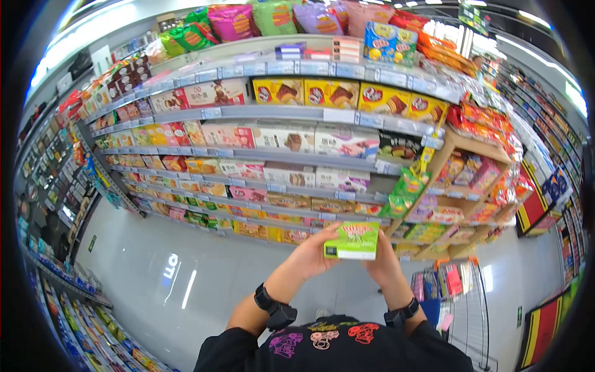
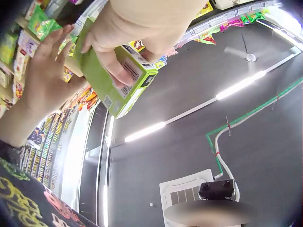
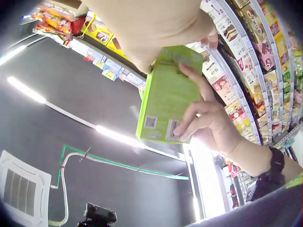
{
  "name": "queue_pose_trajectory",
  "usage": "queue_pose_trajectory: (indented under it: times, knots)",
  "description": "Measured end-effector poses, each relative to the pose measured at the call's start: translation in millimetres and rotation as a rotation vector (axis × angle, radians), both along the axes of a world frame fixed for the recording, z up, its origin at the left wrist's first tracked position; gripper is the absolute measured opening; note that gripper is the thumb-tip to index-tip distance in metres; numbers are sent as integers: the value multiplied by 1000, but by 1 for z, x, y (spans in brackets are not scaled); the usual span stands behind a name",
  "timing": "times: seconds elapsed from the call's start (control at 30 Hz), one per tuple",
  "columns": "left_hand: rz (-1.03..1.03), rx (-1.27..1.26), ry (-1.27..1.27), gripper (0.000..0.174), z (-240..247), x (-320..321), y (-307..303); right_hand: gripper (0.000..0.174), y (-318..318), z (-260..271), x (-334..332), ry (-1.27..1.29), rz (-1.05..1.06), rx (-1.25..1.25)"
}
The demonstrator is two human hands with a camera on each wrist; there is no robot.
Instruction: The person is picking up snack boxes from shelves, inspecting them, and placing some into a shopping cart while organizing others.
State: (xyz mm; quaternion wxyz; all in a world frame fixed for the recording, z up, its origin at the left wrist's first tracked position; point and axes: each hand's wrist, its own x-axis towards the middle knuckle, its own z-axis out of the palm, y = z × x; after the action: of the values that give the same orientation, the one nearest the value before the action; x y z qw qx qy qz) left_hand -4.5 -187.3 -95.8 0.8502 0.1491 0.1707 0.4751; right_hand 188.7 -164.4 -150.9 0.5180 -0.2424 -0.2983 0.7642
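My left hand grips a small bright green box by its left side, in front of my chest. In the left wrist view, curled left fingers press a printed side of the box. Nearly straight fingers of my right hand stand at the box's other side, with the thumb close to its edge. The right wrist view shows the green face with a barcode and a square code, the left fingertips lying over the barcode.
Ahead stands a long shelf of boxed snacks, with bagged snacks on top. A wooden end rack holds more packets at the right. Below it is a wire shopping cart with goods inside. Another shelf lines the left.
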Motion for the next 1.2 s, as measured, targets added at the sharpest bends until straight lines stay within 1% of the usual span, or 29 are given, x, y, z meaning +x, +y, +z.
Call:
queue_pose_trajectory:
  times: [0.1,0.2,0.23,0.27,0.37,0.5,0.57,0.6,0.7,0.77,0.8,0.9,0.93,1.03,1.07,1.17,1.2]
  knots:
    - [-52,24,-64,50,-14,0,20,51,14,8,-3,165,160,-14]
    - [-81,-24,-180,51,-12,2,30,56,32,10,-15,342,311,-59]
    - [-79,-23,-162,51,-14,-1,33,58,34,10,-17,393,353,-81]
    - [-79,-23,-154,51,-16,-2,37,61,36,12,-21,376,352,-94]
    - [-82,14,-118,52,-10,-3,47,61,46,6,-30,459,329,-179]
    - [-57,27,-46,54,-12,-19,62,66,63,6,-48,394,222,-181]
    - [-70,60,27,57,-9,-34,68,70,71,8,-61,383,205,-171]
    - [-73,74,63,58,-8,-43,70,69,74,11,-70,382,202,-147]
    - [-104,254,184,66,-10,-79,73,68,80,15,-104,391,202,-119]
    - [-125,276,219,69,-10,-107,78,68,88,15,-130,406,209,-138]
    - [-137,287,235,71,-9,-121,80,67,91,17,-143,389,198,-179]
    - [-117,313,351,61,0,-159,82,66,101,27,-175,308,249,-132]
    - [-116,340,391,59,2,-171,83,64,101,38,-188,257,190,-152]
    - [-66,436,538,56,9,-198,87,66,114,45,-212,76,245,-79]
    - [-97,452,531,56,10,-209,88,62,116,54,-218,83,267,-104]
    - [-71,573,620,59,0,-230,95,49,112,64,-234,-297,-25,226]
    - [-87,600,612,62,1,-235,95,48,108,73,-241,-364,-89,255]
